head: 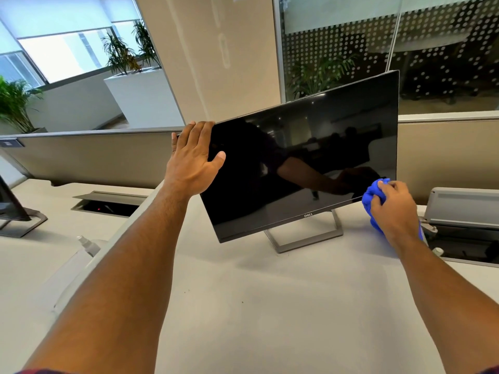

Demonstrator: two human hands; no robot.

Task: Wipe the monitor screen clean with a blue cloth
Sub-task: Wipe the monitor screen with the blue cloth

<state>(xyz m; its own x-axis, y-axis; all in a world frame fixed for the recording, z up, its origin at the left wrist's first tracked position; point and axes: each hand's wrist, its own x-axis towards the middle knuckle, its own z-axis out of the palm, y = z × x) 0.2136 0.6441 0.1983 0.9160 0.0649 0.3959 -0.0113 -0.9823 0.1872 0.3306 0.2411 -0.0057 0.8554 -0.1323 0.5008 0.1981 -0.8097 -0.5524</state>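
Observation:
A black monitor with a dark, reflective screen stands on a silver frame stand in the middle of the white desk. My left hand grips the monitor's upper left corner, fingers over the top edge and thumb on the screen. My right hand holds a bunched blue cloth pressed against the screen's lower right corner.
A spray bottle lies on the desk at the left. A second monitor's base stands at the far left. An open cable hatch is behind it, another hatch with a raised lid at the right. A partition runs behind.

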